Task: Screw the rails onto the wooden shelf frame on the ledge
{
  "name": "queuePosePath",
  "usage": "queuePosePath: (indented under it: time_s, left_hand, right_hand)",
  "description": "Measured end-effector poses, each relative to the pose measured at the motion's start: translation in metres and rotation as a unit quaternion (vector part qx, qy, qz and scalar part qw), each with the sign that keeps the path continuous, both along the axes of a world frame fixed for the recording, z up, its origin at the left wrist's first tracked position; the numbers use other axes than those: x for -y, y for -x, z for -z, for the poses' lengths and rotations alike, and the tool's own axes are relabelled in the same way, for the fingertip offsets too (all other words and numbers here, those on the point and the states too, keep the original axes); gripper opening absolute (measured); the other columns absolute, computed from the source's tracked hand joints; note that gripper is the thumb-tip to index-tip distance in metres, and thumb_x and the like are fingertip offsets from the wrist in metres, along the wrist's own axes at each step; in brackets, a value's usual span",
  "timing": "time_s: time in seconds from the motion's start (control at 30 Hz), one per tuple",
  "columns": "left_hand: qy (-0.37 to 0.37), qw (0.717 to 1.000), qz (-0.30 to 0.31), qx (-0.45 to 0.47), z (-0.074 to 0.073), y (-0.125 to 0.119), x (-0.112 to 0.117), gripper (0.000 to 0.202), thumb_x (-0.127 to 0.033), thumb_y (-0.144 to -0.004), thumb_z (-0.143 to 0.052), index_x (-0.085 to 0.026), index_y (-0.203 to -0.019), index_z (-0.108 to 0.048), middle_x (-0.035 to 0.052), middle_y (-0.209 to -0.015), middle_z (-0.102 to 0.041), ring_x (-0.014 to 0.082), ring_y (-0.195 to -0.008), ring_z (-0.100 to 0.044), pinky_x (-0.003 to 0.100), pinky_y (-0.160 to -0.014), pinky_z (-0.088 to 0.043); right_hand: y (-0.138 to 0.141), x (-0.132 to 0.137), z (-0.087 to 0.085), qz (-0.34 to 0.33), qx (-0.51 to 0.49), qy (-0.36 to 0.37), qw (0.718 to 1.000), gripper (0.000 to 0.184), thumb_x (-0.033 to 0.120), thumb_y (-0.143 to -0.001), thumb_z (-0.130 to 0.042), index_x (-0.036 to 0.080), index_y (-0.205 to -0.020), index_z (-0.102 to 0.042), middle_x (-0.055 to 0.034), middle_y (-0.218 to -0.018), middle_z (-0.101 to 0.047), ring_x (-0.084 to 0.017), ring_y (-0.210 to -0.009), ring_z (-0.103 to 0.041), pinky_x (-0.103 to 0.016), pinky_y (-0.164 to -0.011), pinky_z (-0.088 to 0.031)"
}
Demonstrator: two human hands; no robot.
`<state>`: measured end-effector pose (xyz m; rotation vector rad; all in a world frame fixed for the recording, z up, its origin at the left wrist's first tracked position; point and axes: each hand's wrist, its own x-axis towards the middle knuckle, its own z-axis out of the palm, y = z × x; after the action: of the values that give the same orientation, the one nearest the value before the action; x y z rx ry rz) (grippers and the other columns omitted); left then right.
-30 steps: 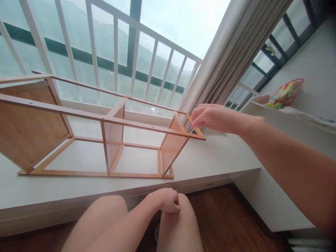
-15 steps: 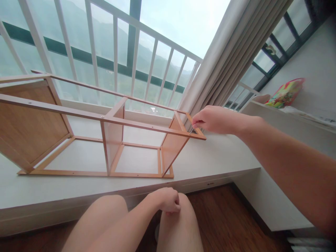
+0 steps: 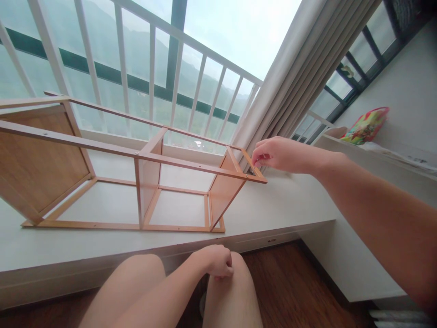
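Observation:
A light wooden shelf frame [image 3: 146, 157] lies on its side on a white window ledge [image 3: 273, 205]. My right hand [image 3: 278, 154] reaches to the frame's right end corner, its fingers pinched on a small thin tool that is mostly hidden by the fingers. My left hand [image 3: 215, 260] rests on my right knee, curled into a loose fist with nothing visible in it.
White window railing [image 3: 150, 68] stands behind the frame, with a beige curtain [image 3: 300, 68] at its right. A colourful bag [image 3: 367, 125] lies on a white shelf at the right. Dark wooden floor [image 3: 293, 287] lies below the ledge.
My right hand has turned at the frame corner, the fingers rolling over the small tool. The view has shifted slightly. My left hand has stayed on the knee.

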<state>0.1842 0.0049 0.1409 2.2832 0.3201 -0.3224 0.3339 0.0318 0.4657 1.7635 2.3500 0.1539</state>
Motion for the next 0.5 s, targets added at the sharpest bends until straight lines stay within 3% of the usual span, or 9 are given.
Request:
queuePosePath:
  time_s: [0.2, 0.5]
  left_hand:
    - [-0.007, 1.000, -0.001, 0.005, -0.0001, 0.0010, 0.0009, 0.020, -0.027, -0.068, -0.051, -0.019, -0.061, -0.067, 0.0025, -0.062, -0.070, 0.0158, -0.057, -0.062, 0.023, -0.053, -0.045]
    - [-0.003, 1.000, -0.001, 0.003, -0.0056, 0.0009, 0.0004, 0.017, -0.025, -0.068, -0.050, -0.019, -0.057, -0.063, 0.0016, -0.060, -0.068, 0.0158, -0.056, -0.061, 0.023, -0.052, -0.045]
  right_hand:
    - [0.0013, 0.0040, 0.0040, -0.031, -0.051, 0.005, 0.998, 0.019, 0.016, -0.084, -0.052, 0.018, -0.083, -0.071, -0.0050, -0.092, -0.070, -0.017, -0.081, -0.062, -0.029, -0.078, -0.043]
    - [-0.0004, 0.0022, 0.0091, -0.042, -0.038, -0.011, 0.998, 0.019, 0.018, -0.086, -0.053, 0.020, -0.084, -0.072, -0.0055, -0.095, -0.069, -0.018, -0.083, -0.062, -0.030, -0.080, -0.043]
